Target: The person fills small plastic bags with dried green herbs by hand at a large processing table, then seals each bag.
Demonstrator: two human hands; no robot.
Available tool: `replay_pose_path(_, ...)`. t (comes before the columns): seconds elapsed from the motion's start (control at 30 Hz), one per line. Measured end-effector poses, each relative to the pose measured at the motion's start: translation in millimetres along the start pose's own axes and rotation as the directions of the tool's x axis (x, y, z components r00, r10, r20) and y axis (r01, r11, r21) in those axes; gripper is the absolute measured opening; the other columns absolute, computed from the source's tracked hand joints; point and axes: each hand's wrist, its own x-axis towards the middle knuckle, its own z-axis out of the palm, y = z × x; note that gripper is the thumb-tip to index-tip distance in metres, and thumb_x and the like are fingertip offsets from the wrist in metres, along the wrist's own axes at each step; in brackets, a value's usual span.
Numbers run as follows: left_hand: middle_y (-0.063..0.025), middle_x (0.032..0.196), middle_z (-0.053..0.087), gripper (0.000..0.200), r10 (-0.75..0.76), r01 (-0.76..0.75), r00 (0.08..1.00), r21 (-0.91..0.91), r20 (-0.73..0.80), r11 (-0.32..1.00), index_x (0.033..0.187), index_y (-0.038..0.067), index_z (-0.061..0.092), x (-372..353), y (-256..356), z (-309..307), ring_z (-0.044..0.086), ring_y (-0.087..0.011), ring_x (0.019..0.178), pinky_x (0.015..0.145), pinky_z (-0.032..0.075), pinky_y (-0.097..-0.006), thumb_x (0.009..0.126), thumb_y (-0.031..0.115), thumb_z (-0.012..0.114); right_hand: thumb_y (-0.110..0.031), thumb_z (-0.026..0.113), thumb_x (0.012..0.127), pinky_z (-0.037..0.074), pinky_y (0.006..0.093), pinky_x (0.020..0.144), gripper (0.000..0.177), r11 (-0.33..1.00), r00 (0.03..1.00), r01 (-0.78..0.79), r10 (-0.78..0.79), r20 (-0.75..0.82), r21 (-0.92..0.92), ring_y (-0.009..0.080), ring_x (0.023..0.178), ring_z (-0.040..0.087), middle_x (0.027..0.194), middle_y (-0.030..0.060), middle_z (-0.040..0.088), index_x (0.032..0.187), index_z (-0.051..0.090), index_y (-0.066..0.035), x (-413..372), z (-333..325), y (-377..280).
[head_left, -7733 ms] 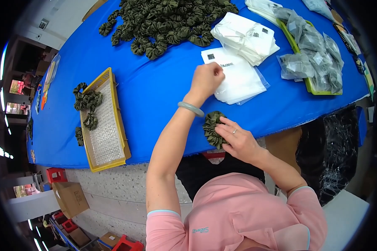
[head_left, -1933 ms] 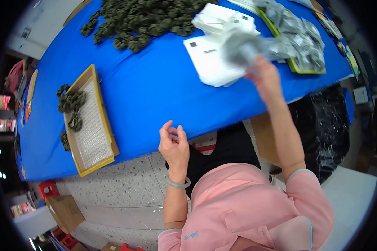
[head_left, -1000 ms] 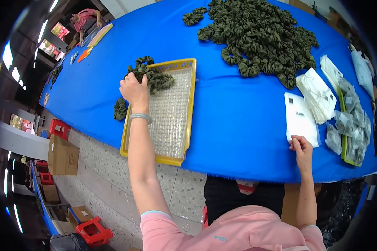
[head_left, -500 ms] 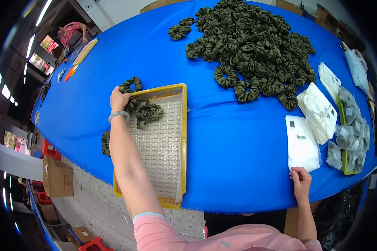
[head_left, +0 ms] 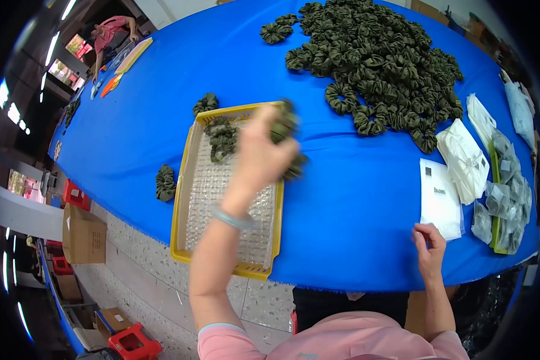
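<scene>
My left hand [head_left: 263,147], blurred by motion, holds dark green scrunchies [head_left: 284,123] over the right rim of the yellow basket [head_left: 183,198]. A few more green scrunchies [head_left: 222,138] lie inside the basket at its far left corner. Single ones rest on the blue cloth, one behind the basket [head_left: 206,104] and one to its left [head_left: 165,182]. My right hand [head_left: 429,241] has its fingers curled together beside the white printed bag [head_left: 440,195]; whether it pinches anything is hidden.
A large heap of green scrunchies [head_left: 384,66] covers the far side of the blue table [head_left: 342,228]. White bags [head_left: 463,162] and a green tray with clear packets [head_left: 510,204] lie at the right. Another person [head_left: 109,35] leans over the table at the far left.
My left hand has moved right from the basket's far left corner and now carries scrunchies at its right rim. The basket sits turned slightly differently. My right hand has barely moved.
</scene>
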Motion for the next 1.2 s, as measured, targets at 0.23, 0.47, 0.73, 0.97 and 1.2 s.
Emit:
replay_pose_path(0.23,-0.0235,0.142,0.046,0.050,0.033,-0.168,0.749,0.142,0.661,0.976,0.116,0.006,0.064,-42,13,51,0.045,-0.0397,0.126,0.103,0.041,-0.0468,0.070,0.018,0.078,-0.006,0.072,0.079,0.043,0.0415,0.101,0.041,0.899,0.898,0.406,-0.359,0.253,-0.163,0.0339,0.124,0.049,0.135,0.0139,0.053,0.119,0.063,-0.006,36,90,-55)
replay_pose_path(0.47,-0.0149,0.093,0.071,0.022,-0.098,0.238,0.970,0.771,-0.224,0.591,0.093,0.007,0.074,67,-153,-41,0.062,-0.0341,0.088,0.077,0.052,-0.0438,0.079,0.020,0.063,-0.005,0.071,0.074,0.041,0.0448,0.106,0.043,0.718,0.796,0.594,-0.460,0.393,-0.362,0.0360,0.132,0.044,0.137,0.0120,0.051,0.115,0.064,-0.012,34,110,-31)
replay_pose_path(0.73,-0.0142,0.096,0.072,0.030,-0.540,0.464,0.805,0.827,-0.245,0.317,0.098,0.008,0.074,106,-257,-76,0.066,-0.0365,0.086,0.078,0.052,-0.0451,0.082,0.030,0.062,0.001,0.067,0.073,0.045,0.0413,0.101,0.040,0.759,0.775,0.594,-0.452,0.442,-0.267,0.0321,0.123,0.053,0.128,0.0111,0.057,0.112,0.065,-0.009,24,65,-18)
replay_pose_path(0.97,-0.0072,0.086,0.070,0.021,-0.078,0.131,0.987,0.407,-0.144,0.904,0.099,-0.001,0.070,58,-49,-46,0.061,-0.0170,0.076,0.072,0.048,-0.0294,0.085,0.014,0.063,0.005,0.063,0.078,0.050,0.0355,0.088,0.024,0.839,0.911,0.408,-0.399,0.102,-0.360,0.0283,0.099,0.060,0.108,0.0103,0.064,0.100,0.068,-0.005,21,17,-9)
replay_pose_path(1.2,0.0005,0.091,0.068,0.032,0.286,-0.323,0.935,0.169,0.210,0.931,0.092,0.012,0.066,-127,128,79,0.055,-0.0219,0.092,0.085,0.042,-0.0357,0.062,0.000,0.068,0.002,0.063,0.086,0.049,0.0296,0.077,0.011,0.924,0.946,0.240,-0.291,-0.142,-0.298,0.0220,0.084,0.061,0.092,0.0097,0.067,0.094,0.070,0.000,37,-36,-10)
